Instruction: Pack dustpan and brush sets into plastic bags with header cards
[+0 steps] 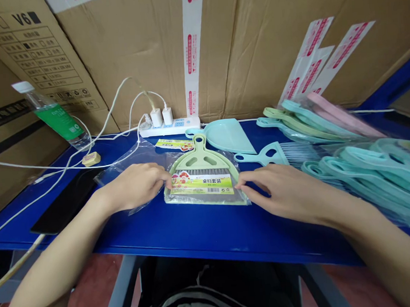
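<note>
A: Unit location?
B: Flat on the blue surface point(203, 233): bagged dustpan-and-brush set point(202, 171), between right hand point(281, 190) and left hand point(142, 183). Both curled, fingertips at its sides; grip cannot be determined.
A: Handling?
B: Probably light, stiff. Film point(245, 199) likely slippery; grasp the handle point(200, 149).

The worktop point(210, 232) is of deep blue colour. The packed dustpan set point(201, 161) is pale green with grey bristles point(206, 172), and its card point(202, 185) is yellow-green, printed with red mushrooms point(182, 175). The loose dustpan point(225, 135) and the loose brush point(261, 158) are light turquoise. The cardboard point(141, 41) is brown, its tape point(191, 33) white with pink-red marks.
</note>
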`<state>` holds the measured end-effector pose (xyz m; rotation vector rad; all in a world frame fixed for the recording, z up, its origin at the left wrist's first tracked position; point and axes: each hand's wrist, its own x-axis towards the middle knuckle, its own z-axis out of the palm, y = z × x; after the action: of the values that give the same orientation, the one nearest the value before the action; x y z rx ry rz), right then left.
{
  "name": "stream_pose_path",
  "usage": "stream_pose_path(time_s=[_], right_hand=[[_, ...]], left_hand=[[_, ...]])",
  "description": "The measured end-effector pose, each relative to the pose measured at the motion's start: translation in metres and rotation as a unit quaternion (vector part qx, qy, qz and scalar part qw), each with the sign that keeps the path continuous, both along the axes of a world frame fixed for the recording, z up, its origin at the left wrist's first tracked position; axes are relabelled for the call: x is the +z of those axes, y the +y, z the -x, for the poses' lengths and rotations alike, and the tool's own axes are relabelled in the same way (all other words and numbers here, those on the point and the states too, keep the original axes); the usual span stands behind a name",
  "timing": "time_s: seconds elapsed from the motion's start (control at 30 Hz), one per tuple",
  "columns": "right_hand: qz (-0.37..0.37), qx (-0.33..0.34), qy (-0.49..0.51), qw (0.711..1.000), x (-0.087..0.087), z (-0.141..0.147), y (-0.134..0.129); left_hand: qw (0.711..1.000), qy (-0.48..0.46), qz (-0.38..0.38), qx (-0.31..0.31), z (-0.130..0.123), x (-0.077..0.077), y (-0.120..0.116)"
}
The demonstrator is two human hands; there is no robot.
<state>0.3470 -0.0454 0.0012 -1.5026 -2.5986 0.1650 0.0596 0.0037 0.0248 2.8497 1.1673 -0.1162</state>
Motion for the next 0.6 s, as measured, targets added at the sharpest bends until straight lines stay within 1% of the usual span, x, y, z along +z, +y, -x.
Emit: stream_pose_path(time_s=[0.07, 0.17, 0.37, 0.5, 0.6], right_hand=[[0.022, -0.016, -0.010, 1.000, 0.000, 0.003, 0.001], [0.033, -0.026, -0.023, 0.999, -0.002, 0.005, 0.004], [0.050, -0.035, -0.018, 0.998, -0.006, 0.010, 0.004], [0.071, -0.052, -0.047, 0.995, -0.007, 0.014, 0.004], [0.078, -0.048, -0.050, 0.995, -0.007, 0.014, 0.005]], left_hand=[[1.000, -0.011, 0.014, -0.005, -0.004, 0.000, -0.002], [0.999, -0.025, 0.024, -0.010, -0.007, -0.001, -0.002], [0.998, -0.047, 0.031, 0.029, -0.008, -0.008, 0.002], [0.998, -0.054, 0.020, 0.034, -0.009, -0.010, 0.002], [0.998, -0.054, 0.013, 0.039, -0.010, -0.011, 0.001]])
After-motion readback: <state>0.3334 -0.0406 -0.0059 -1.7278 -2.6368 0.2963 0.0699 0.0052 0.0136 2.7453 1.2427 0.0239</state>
